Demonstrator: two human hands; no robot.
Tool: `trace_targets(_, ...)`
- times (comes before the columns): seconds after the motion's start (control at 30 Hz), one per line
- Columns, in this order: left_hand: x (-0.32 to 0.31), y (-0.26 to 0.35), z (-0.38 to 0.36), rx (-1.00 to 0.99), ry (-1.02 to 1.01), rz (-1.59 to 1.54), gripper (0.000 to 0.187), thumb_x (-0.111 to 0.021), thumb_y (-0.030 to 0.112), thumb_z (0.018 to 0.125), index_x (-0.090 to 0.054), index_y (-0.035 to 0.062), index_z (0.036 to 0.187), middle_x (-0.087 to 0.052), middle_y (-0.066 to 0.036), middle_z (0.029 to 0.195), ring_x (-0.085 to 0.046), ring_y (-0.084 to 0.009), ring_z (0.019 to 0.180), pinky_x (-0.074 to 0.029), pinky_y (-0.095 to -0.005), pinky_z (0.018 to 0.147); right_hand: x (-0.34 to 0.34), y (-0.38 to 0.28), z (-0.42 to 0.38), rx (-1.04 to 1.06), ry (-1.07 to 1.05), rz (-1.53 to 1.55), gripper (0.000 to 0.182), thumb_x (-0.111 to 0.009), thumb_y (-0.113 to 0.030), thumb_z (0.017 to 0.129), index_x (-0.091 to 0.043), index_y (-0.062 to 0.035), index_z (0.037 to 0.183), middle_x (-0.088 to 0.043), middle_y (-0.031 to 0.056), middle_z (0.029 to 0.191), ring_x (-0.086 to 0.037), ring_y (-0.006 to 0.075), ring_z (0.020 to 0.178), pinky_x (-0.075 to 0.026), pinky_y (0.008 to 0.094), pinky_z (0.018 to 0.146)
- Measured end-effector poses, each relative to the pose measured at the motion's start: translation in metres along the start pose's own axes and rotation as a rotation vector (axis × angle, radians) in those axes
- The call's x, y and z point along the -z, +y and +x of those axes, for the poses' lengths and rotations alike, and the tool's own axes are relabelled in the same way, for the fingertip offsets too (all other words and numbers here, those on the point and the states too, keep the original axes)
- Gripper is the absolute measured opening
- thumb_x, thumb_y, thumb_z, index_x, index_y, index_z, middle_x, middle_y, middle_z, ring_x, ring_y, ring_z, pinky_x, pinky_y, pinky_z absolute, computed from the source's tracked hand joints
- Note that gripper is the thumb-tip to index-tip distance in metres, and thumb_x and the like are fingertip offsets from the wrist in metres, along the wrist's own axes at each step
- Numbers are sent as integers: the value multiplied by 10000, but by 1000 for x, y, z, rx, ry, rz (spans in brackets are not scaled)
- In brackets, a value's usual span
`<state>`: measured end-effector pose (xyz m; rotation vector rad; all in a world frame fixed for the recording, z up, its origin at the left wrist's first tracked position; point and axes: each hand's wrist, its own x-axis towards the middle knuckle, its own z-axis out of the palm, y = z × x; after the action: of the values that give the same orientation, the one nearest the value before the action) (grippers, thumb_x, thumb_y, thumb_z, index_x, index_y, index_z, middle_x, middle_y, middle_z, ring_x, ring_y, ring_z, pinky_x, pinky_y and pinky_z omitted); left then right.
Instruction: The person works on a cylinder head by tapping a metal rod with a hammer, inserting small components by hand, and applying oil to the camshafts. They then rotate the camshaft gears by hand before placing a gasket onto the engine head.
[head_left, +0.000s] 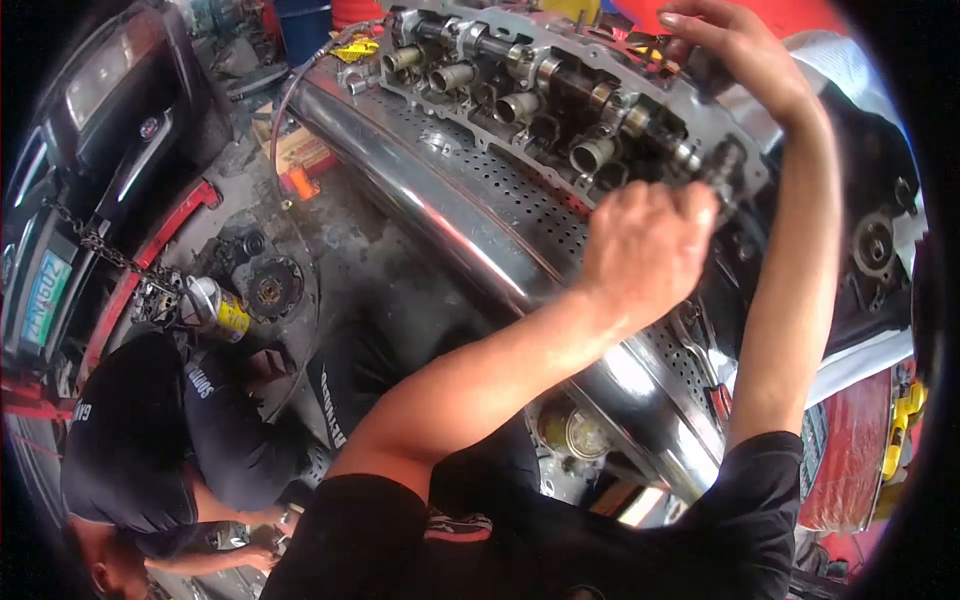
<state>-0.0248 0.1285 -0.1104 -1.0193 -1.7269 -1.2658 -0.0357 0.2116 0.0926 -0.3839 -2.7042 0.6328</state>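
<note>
A cylinder head [560, 90] with a camshaft [490, 45] and several round metal sleeves lies on a perforated metal surface [500, 185]. My left hand [650, 250] is closed in a fist at its near right edge, knuckles up. A blurred metal piece [728, 165] shows just beyond the thumb; what the fist grips is hidden, so I cannot tell what it is. Over the far side of the head, my right hand [740, 55] reaches with fingers stretched out to the left. Below my left fist lies a tool with a red handle [720, 400].
A rounded chrome edge [440, 215] runs along the surface's near side. On the floor at left are a round metal part [272, 287], a tin can [225, 312] and a crouching person [150, 440]. A dark vehicle panel [110, 130] stands behind them. Wrapped red material [850, 450] is at right.
</note>
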Motion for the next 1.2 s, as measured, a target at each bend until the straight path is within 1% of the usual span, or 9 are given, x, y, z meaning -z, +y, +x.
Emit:
trace_targets(0.13,15,10,-3,98,-155,76,182,-666,207,948,-547,84,886,-635,-115,670,-670,-320,648,-542,-462,572,5,17,10,79,-12,8,323,-670,-242,976,-694,34,1143,-739,113,866,-702,192,687,-568,326,641)
trace_targets(0.23,25,24,27,17,34,144,211,-642,231,958,-550,66,865,-640,-128,650,-682,-336,649,-550,-469,598,5,20,11,121,-46,78,316,-682,-251,963,-707,32,1103,-733,102,835,-685,183,657,-559,332,610)
trace_targets(0.33,19,29,51,-32,-42,286,206,-615,227,957,-550,55,865,-654,-135,663,-696,-340,664,-561,-469,624,4,18,14,105,-35,54,312,-685,-246,956,-709,29,1102,-737,103,837,-682,183,655,-556,328,604)
trace_targets(0.47,25,36,60,40,-274,374,117,-595,166,927,-554,57,912,-692,-146,748,-720,-337,728,-572,-457,625,5,29,19,157,-7,19,320,-682,-257,948,-712,24,1099,-748,121,848,-695,193,669,-563,348,619)
trace_targets(0.7,0,12,-3,35,62,83,186,-650,167,968,-511,55,916,-612,-137,747,-633,-367,704,-504,-493,616,7,26,11,187,5,-29,340,-690,-275,929,-723,17,1101,-760,143,896,-714,217,738,-572,359,676)
trace_targets(0.97,0,-1,-12,-87,3,97,123,-651,104,946,-551,50,897,-611,-125,759,-627,-344,714,-511,-459,621,5,37,18,254,61,-105,338,-675,-281,911,-742,3,1081,-760,151,920,-720,224,798,-572,371,728)
trace_targets(1.1,-16,-15,-30,-11,66,-57,35,-628,23,930,-595,29,943,-641,-149,799,-641,-361,711,-517,-455,639,9,27,6,243,48,-65,335,-676,-284,906,-747,4,1061,-758,144,889,-719,220,771,-566,376,712)
trace_targets(1.13,-14,-13,-19,-62,185,-108,36,-630,23,932,-595,20,938,-633,-151,796,-632,-369,707,-511,-461,645,9,28,7,239,52,-61,336,-676,-284,904,-747,3,1062,-757,141,879,-718,220,763,-565,376,708)
trace_targets(1.2,-1,-7,0,-116,189,-112,43,-633,38,941,-597,16,947,-633,-155,801,-630,-378,720,-509,-464,649,7,30,8,228,55,-50,338,-676,-284,900,-747,2,1065,-755,135,859,-716,221,748,-563,374,701)
